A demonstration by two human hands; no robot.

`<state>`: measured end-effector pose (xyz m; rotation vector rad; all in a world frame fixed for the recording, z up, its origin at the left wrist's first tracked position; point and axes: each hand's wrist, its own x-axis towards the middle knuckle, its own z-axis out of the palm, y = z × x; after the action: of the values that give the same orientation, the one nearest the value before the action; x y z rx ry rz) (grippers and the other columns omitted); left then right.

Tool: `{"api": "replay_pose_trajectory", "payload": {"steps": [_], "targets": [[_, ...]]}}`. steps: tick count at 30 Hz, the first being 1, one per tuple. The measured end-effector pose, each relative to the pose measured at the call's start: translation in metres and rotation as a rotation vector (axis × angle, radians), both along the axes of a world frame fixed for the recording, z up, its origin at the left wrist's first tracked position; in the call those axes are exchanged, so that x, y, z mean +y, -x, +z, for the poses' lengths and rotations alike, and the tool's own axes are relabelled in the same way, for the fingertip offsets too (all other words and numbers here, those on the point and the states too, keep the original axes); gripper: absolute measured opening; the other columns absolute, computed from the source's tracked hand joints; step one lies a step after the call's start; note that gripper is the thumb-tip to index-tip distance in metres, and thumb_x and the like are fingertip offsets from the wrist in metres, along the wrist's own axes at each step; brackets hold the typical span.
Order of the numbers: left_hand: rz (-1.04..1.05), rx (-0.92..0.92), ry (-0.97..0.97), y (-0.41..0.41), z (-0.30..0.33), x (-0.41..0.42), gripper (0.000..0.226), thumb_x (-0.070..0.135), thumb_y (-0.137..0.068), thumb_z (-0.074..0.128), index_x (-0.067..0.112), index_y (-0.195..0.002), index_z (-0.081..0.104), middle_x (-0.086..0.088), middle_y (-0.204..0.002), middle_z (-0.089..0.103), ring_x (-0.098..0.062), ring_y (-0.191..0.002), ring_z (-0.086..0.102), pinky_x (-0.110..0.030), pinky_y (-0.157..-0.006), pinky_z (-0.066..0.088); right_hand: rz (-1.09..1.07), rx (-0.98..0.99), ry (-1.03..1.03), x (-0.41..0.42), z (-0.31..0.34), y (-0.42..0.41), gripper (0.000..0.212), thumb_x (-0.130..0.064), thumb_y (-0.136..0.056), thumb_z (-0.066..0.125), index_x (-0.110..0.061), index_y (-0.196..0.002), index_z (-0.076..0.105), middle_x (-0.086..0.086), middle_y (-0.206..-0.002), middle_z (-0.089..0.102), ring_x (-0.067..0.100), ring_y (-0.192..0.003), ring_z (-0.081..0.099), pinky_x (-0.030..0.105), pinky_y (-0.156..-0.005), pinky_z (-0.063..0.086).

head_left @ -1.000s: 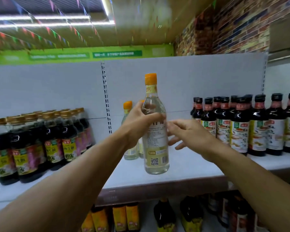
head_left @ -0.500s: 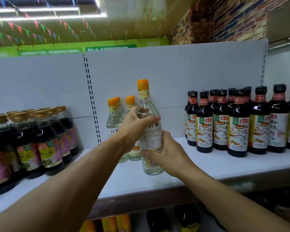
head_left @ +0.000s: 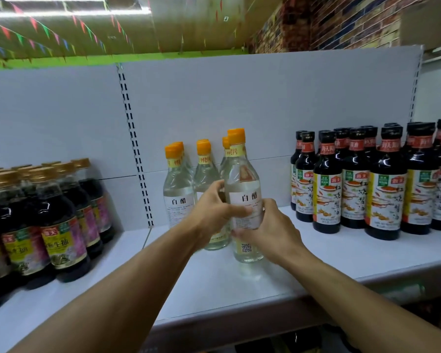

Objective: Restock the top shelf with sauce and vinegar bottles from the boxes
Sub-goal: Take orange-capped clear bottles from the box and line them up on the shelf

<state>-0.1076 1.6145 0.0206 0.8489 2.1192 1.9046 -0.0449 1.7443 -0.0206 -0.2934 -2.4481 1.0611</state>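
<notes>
A clear white-vinegar bottle (head_left: 245, 184) with an orange cap stands upright on the white top shelf (head_left: 214, 284), its white label facing me. My left hand (head_left: 214, 212) grips its left side at label height. My right hand (head_left: 270, 230) wraps round its lower right side. Behind and to the left stand several more clear vinegar bottles (head_left: 178, 189) with orange caps, close against the held one.
Dark sauce bottles with black caps (head_left: 354, 179) fill the shelf's right part. Dark bottles with gold caps (head_left: 56, 220) crowd the left end. A bare strip of shelf lies in front of the vinegar bottles. The grey back panel (head_left: 265, 103) rises behind.
The bottle went from held in the air to standing on the shelf beside the other vinegar bottles, turned so its label faces me. My right hand closed round it.
</notes>
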Motion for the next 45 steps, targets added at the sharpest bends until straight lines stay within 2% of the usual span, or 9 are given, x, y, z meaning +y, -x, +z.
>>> {"api": "replay_pose_trajectory", "payload": {"steps": [7, 12, 19, 24, 29, 35, 40, 42, 45], "targets": [[-0.036, -0.046, 0.045, 0.002, -0.044, 0.004, 0.057, -0.011, -0.078, 0.068, 0.007, -0.129, 0.053, -0.006, -0.113, 0.072, -0.018, -0.103, 0.069, -0.036, -0.096, 0.054, -0.068, -0.057, -0.032, 0.011, -0.010, 0.015, 0.073, -0.064, -0.062, 0.076, -0.031, -0.115, 0.038, -0.006, -0.113, 0.065, 0.021, -0.098, 0.065, 0.045, -0.086, 0.054], [-0.038, -0.003, 0.048, -0.003, -0.055, 0.010, 0.051, -0.011, -0.083, 0.062, 0.011, -0.129, 0.054, -0.003, -0.117, 0.068, -0.005, -0.091, 0.066, -0.011, -0.067, 0.053, -0.095, -0.054, 0.002, 0.016, -0.013, 0.026, 0.074, -0.063, -0.064, 0.079, -0.027, -0.116, 0.040, -0.004, -0.113, 0.065, 0.021, -0.095, 0.065, 0.044, -0.086, 0.054], [0.099, 0.113, 0.100, -0.013, -0.062, 0.019, 0.074, 0.012, -0.075, 0.069, 0.023, -0.143, 0.041, 0.003, -0.134, 0.044, -0.013, -0.121, 0.050, -0.037, -0.102, 0.050, -0.167, -0.027, 0.016, 0.016, -0.015, 0.035, 0.077, -0.070, -0.062, 0.074, -0.025, -0.114, 0.041, -0.003, -0.109, 0.064, 0.023, -0.094, 0.065, 0.043, -0.083, 0.053], [0.067, 0.139, 0.110, -0.014, -0.059, 0.024, 0.057, 0.008, -0.079, 0.064, 0.025, -0.131, 0.050, 0.005, -0.119, 0.048, 0.002, -0.099, 0.052, -0.003, -0.079, 0.044, -0.142, -0.062, -0.056, 0.013, -0.021, 0.030, 0.070, -0.058, -0.078, 0.070, -0.027, -0.127, 0.031, -0.001, -0.121, 0.063, 0.026, -0.102, 0.061, 0.043, -0.088, 0.049], [0.130, 0.082, 0.100, -0.006, -0.060, 0.035, 0.084, 0.048, -0.053, 0.066, 0.031, -0.133, 0.048, -0.003, -0.128, 0.047, -0.020, -0.117, 0.055, -0.041, -0.103, 0.048, -0.086, -0.088, -0.105, 0.015, -0.019, 0.015, 0.066, -0.044, -0.086, 0.066, -0.030, -0.138, 0.028, -0.001, -0.129, 0.061, 0.025, -0.109, 0.061, 0.040, -0.088, 0.048], [0.217, 0.118, 0.217, 0.000, -0.063, 0.048, 0.080, 0.051, -0.068, 0.075, 0.030, -0.136, 0.039, -0.001, -0.125, 0.032, -0.023, -0.123, 0.041, -0.043, -0.111, 0.039, -0.119, 0.024, -0.163, 0.015, -0.026, -0.003, 0.049, -0.032, -0.089, 0.060, -0.032, -0.132, 0.035, -0.006, -0.127, 0.062, 0.022, -0.108, 0.062, 0.041, -0.085, 0.051], [0.341, 0.195, 0.185, 0.001, -0.069, 0.062, 0.086, 0.066, -0.053, 0.078, 0.028, -0.124, 0.046, 0.002, -0.117, 0.052, -0.020, -0.111, 0.055, -0.043, -0.096, 0.051, -0.111, 0.108, -0.114, 0.027, -0.031, -0.008, 0.043, -0.019, -0.089, 0.057, -0.033, -0.129, 0.044, -0.014, -0.106, 0.066, 0.014, -0.098, 0.062, 0.041, -0.087, 0.051], [0.330, 0.159, 0.155, 0.004, -0.069, 0.063, 0.070, 0.050, -0.062, 0.085, 0.028, -0.117, 0.046, 0.002, -0.112, 0.060, -0.019, -0.103, 0.062, -0.043, -0.089, 0.056, -0.089, 0.166, 0.062, 0.039, -0.030, 0.000, 0.043, -0.022, -0.089, 0.062, -0.030, -0.128, 0.047, -0.015, -0.102, 0.064, 0.007, -0.093, 0.061, 0.040, -0.087, 0.053], [0.270, 0.055, 0.069, 0.012, -0.072, 0.060, 0.063, 0.026, -0.067, 0.086, 0.026, -0.116, 0.045, 0.000, -0.113, 0.065, -0.019, -0.102, 0.065, -0.044, -0.092, 0.055, 0.093, 0.071, 0.305, 0.056, -0.024, 0.016, 0.063, -0.027, -0.089, 0.069, -0.022, -0.144, 0.039, -0.007, -0.131, 0.056, 0.009, -0.112, 0.057, 0.031, -0.092, 0.048]]}}
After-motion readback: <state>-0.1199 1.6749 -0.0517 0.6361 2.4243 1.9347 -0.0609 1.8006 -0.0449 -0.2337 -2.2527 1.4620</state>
